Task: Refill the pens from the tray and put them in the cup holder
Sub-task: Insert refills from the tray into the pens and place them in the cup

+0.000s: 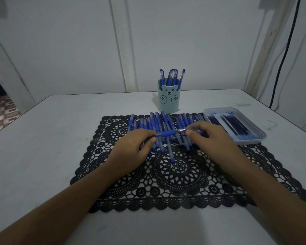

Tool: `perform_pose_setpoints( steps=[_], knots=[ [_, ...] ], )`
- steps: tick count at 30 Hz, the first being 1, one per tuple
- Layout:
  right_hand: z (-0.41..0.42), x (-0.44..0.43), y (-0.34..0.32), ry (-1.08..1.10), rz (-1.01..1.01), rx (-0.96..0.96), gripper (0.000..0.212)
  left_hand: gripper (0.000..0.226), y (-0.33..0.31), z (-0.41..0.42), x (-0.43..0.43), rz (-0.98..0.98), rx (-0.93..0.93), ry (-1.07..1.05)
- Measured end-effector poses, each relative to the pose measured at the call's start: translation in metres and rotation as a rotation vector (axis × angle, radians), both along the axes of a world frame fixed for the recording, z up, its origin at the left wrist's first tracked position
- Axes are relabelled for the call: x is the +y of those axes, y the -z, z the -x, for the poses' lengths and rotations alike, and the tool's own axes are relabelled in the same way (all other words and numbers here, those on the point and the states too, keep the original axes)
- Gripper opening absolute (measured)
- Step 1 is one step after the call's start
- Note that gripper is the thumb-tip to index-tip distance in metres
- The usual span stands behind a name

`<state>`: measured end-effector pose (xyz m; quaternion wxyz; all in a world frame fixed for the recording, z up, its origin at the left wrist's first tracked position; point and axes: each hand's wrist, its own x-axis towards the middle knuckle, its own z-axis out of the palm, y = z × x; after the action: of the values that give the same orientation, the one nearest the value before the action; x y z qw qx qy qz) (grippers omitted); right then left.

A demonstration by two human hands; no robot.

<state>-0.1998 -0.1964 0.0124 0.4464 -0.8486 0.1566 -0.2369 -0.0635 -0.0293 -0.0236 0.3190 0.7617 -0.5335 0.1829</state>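
1. Currently one held pen (168, 133) sits mid-frame, lifted just above the pile of pens (148, 124) on the black lace mat (175, 183).
2. Long axis runs near horizontal across the frame, left to right, with the right end a touch higher. It crosses the pile, whose pens mostly run top to bottom of frame.
3. Metal tip points frame-right, at the right hand (210, 138). The blue grip section is in the open gap between the hands. The barrel end goes frame-left into the left hand (131, 149).
4. L fingers (148, 134) are curled, clamping the barrel between thumb and forefinger.
5. R thumb and forefinger are bent in and pinch the tip end. A bit of blue shows behind the R fingers; can't tell if it's a cap or part of the pile.
6. Both hands are on the pen, so neither is nearer. The R hand owns the tip end and is the closer one to the tray (219, 108) at frame right, where the refills (231, 128) lie.
7. Judgement: next move prob. turns on pulling or twisting apart along that left-right axis, L holding steady and R working the tip.
8. Cup holder (168, 101) is at upper centre, beyond the pile, with a few pens already standing in it.
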Motion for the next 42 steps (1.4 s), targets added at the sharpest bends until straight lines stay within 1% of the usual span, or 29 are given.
perform_pose_setpoints(
  steps=[4, 9, 13, 15, 18, 21, 23, 26, 30, 33, 35, 37, 40, 42],
  knots=[
    [0.002, -0.003, -0.003, 0.011, -0.007, -0.031, 0.01, 0.033, 0.0, 0.001, 0.001, -0.013, 0.007, -0.005],
    [0.0, -0.001, 0.001, -0.054, 0.088, 0.027, 0.008, 0.03, -0.002, 0.004, 0.0, -0.036, -0.052, 0.017],
    [0.002, -0.001, 0.002, -0.167, 0.173, 0.161, 0.005, 0.026, -0.001, 0.005, 0.003, -0.089, -0.147, 0.048],
    [0.002, 0.002, 0.004, -0.189, 0.17, 0.149, 0.007, 0.025, -0.001, 0.005, 0.004, -0.094, -0.161, 0.063],
    [0.0, 0.004, 0.008, -0.176, 0.143, 0.044, 0.011, 0.023, -0.001, 0.004, 0.006, -0.08, -0.108, 0.098],
    [-0.001, 0.005, 0.012, -0.179, 0.17, -0.011, 0.012, 0.03, -0.003, 0.004, 0.008, -0.137, -0.045, 0.136],
    [-0.001, 0.005, 0.014, -0.193, 0.213, -0.042, 0.017, 0.032, -0.005, 0.004, 0.01, -0.167, -0.012, 0.165],
    [-0.002, 0.003, 0.015, -0.233, 0.297, -0.095, 0.018, 0.033, -0.011, 0.001, 0.012, -0.172, 0.045, 0.217],
    [-0.003, 0.004, 0.016, -0.276, 0.352, -0.162, 0.02, 0.036, -0.02, 0.003, 0.012, -0.213, 0.194, 0.255],
    [-0.004, 0.005, 0.018, -0.285, 0.357, -0.177, 0.023, 0.029, -0.026, 0.003, 0.012, -0.288, 0.292, 0.22],
    [-0.006, 0.005, 0.02, -0.275, 0.358, -0.182, 0.022, 0.031, -0.026, 0.001, 0.013, -0.326, 0.238, 0.182],
    [-0.009, 0.005, 0.023, -0.25, 0.364, -0.175, 0.021, 0.039, -0.025, 0.002, 0.014, -0.325, 0.051, 0.122],
    [-0.01, 0.006, 0.024, -0.216, 0.38, -0.176, 0.025, 0.035, -0.02, 0.005, 0.011, -0.281, -0.27, 0.065],
    [-0.008, 0.009, 0.022, -0.19, 0.359, -0.189, 0.025, 0.034, -0.018, 0.01, 0.009, -0.235, -0.385, 0.035]
  ],
)
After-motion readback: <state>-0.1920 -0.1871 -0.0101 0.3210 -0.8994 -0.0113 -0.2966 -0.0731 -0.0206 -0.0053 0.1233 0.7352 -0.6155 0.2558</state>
